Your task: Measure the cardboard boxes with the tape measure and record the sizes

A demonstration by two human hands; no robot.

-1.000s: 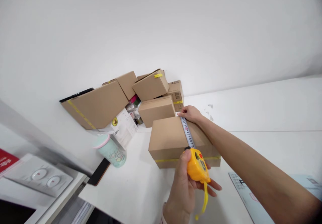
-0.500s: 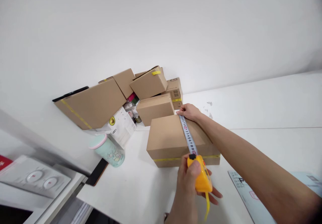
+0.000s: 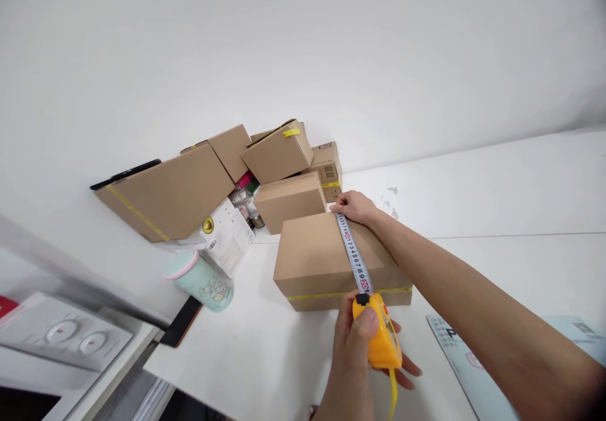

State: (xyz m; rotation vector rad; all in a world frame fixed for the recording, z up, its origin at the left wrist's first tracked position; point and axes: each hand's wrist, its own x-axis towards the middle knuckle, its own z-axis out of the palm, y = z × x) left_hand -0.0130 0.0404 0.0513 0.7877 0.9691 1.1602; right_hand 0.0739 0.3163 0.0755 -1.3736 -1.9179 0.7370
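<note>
A closed cardboard box [image 3: 307,244] with a yellow tape band along its front side lies on the white table. Across its top runs the white blade [image 3: 353,247] of a tape measure, with the red 20 mark just above the case. My left hand [image 3: 353,351] is closed around the yellow tape measure case [image 3: 376,332], in front of the box's near edge, thumb on top. At the far edge of the box, my right hand [image 3: 355,207] pinches the blade's end; the tip itself is hidden by the fingers. A yellow strap hangs from the case.
Several more cardboard boxes [image 3: 288,197] are piled at the back left against the wall. Left of the box stand a mint-green cup [image 3: 201,282] and a white carton [image 3: 225,238]. A pale blue printed sheet [image 3: 466,358] lies at the right, partly under my right forearm.
Slightly more blade shows between the case and the box, as the case has shifted a little towards me. My right hand keeps its place at the far edge. The view has shifted slightly.
</note>
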